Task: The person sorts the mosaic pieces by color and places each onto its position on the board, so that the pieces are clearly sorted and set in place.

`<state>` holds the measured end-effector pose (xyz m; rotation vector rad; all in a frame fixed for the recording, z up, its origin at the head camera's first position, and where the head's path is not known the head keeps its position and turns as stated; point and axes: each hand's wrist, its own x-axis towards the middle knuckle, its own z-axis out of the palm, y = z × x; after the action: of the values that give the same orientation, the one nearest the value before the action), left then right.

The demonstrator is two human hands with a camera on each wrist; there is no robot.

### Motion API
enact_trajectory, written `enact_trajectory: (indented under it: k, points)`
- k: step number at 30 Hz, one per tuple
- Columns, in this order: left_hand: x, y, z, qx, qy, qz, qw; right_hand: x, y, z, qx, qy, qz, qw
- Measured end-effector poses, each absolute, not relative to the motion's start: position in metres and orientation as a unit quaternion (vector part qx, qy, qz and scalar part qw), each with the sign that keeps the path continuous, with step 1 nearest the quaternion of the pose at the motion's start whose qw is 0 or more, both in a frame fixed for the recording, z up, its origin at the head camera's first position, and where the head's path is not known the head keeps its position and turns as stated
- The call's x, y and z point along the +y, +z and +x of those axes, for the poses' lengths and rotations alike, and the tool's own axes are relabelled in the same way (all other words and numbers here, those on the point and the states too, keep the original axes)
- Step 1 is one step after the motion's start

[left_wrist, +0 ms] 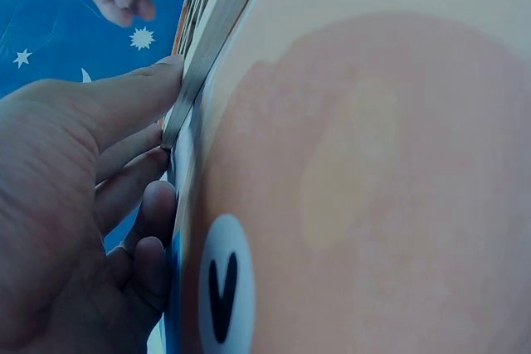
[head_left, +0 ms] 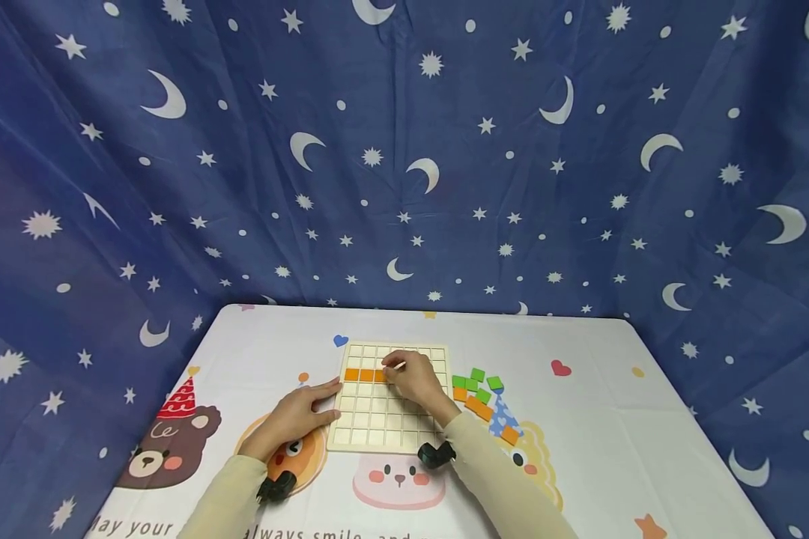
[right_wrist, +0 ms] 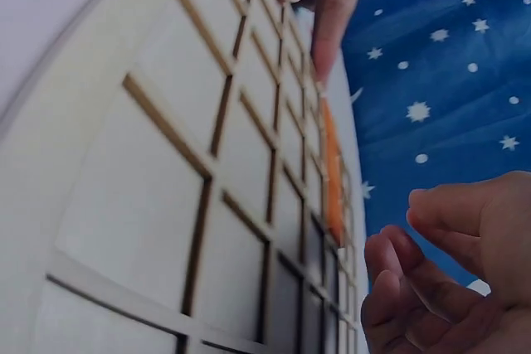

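Observation:
A pale square grid board point(head_left: 360, 443) lies on the table, with a short row of orange tiles point(head_left: 366, 376) set in its upper left cells. My left hand point(head_left: 297, 415) touches the board's left edge with extended fingers and thumb; the left wrist view shows them against the wooden edge point(left_wrist: 217, 35). Over the board, at the right end of the orange row, is my right hand point(head_left: 414, 378). In the right wrist view, its fingers point(right_wrist: 440, 292) are loosely bent, with a gap to the thumb and no tile visible between them.
Several loose green tiles point(head_left: 477, 373) and orange tiles point(head_left: 479, 408) lie just right of the board. The white tablecloth point(head_left: 600, 449) carries printed cartoon animals and lettering. A blue curtain point(head_left: 391, 247) with moons and stars stands behind the table.

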<state>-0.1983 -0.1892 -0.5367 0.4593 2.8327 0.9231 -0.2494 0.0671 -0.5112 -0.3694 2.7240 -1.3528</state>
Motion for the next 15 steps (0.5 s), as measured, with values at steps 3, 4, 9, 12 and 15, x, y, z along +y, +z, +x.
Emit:
enact_trajectory:
  k: [3,4,9,12,15]
  points:
    - [-0.189,-0.537,-0.199,0.938,0.308,0.149,0.061,0.070,-0.504,-0.246,0.882,-0.453,-0.122,0.033]
    - [-0.189,-0.537,-0.199,0.937,0.309,0.150,0.060,0.071,-0.502,-0.244,0.881,-0.455,-0.122,0.032]
    - [-0.189,-0.536,-0.198,0.936,0.312,0.155,0.056,0.078,-0.496,-0.237,0.880,-0.457,-0.130,0.018]
    - [-0.189,-0.536,-0.197,0.935,0.312,0.156,0.056,0.083,-0.492,-0.233,0.879,-0.456,-0.139,0.011]
    - [-0.188,-0.536,-0.197,0.936,0.313,0.152,0.059,0.088,-0.489,-0.228,0.879,-0.454,-0.143,0.006]
